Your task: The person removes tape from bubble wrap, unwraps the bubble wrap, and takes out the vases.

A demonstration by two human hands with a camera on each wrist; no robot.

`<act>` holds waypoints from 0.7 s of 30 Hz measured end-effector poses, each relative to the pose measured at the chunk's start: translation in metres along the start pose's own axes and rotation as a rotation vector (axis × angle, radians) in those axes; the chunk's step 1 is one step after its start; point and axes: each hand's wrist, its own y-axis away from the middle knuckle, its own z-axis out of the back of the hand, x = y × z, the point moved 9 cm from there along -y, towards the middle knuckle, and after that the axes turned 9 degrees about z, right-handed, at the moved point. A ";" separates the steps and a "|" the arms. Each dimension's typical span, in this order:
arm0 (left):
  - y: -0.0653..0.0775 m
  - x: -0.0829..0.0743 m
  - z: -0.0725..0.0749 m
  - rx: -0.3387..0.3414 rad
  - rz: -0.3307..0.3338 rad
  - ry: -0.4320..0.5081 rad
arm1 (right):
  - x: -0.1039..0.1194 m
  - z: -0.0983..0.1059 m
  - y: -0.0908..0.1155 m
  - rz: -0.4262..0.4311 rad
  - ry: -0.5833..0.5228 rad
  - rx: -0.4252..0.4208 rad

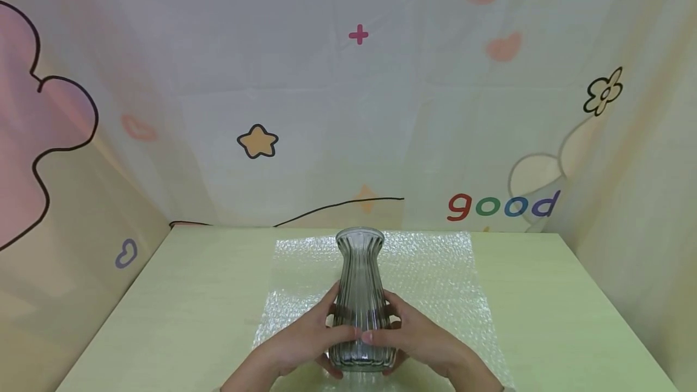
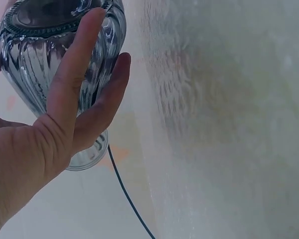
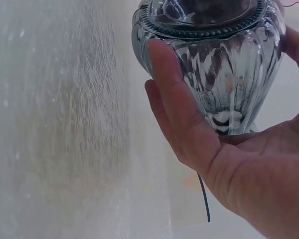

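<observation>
A ribbed, grey-tinted glass vase (image 1: pixel 360 295) with a flared rim stands upright between both hands in the head view. The left hand (image 1: pixel 310 334) grips its lower left side, and the right hand (image 1: pixel 419 331) grips the lower right. Both thumbs lie across the front and nearly meet. Seen from below in the left wrist view, the vase (image 2: pixel 35 64) shows its round base, with the fingers of the left hand (image 2: pixel 55 119) curved along its side. In the right wrist view the right hand (image 3: pixel 214 144) holds the vase (image 3: pixel 214 64) near its base, which is raised off the surface.
A sheet of clear bubble wrap (image 1: pixel 435 283) lies flat on the pale table (image 1: pixel 179 313) beneath the vase. Behind the table hangs a printed cloth backdrop (image 1: pixel 327 95), and cloth also hangs along both sides.
</observation>
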 end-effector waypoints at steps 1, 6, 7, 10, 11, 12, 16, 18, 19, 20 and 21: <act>0.001 0.000 0.000 -0.004 0.003 0.002 | 0.001 0.000 0.000 0.007 -0.002 -0.003; 0.002 0.000 0.000 -0.016 0.017 0.022 | 0.006 -0.001 0.001 0.039 -0.021 -0.007; 0.002 0.000 0.001 -0.016 0.012 0.026 | 0.007 -0.002 0.001 0.044 -0.022 -0.010; 0.002 -0.001 0.001 -0.020 -0.010 0.032 | 0.008 -0.002 0.001 0.049 -0.018 -0.023; 0.002 -0.002 0.001 -0.023 -0.018 0.029 | 0.008 -0.001 0.001 0.050 -0.013 -0.028; 0.002 -0.002 0.001 -0.026 -0.025 0.027 | 0.008 -0.001 0.001 0.051 -0.009 -0.033; 0.003 -0.006 0.001 -0.045 -0.039 0.016 | 0.008 0.001 0.002 0.044 0.006 -0.050; 0.003 -0.008 0.001 -0.052 -0.042 0.012 | 0.008 0.001 0.002 0.040 0.012 -0.057; 0.003 -0.008 0.000 -0.054 -0.045 0.011 | 0.008 0.002 0.002 0.039 0.015 -0.062; 0.004 -0.009 0.001 -0.058 -0.046 0.007 | 0.008 0.002 0.002 0.040 0.020 -0.067; 0.004 -0.010 0.001 -0.063 -0.047 0.004 | 0.009 0.003 0.002 0.042 0.026 -0.072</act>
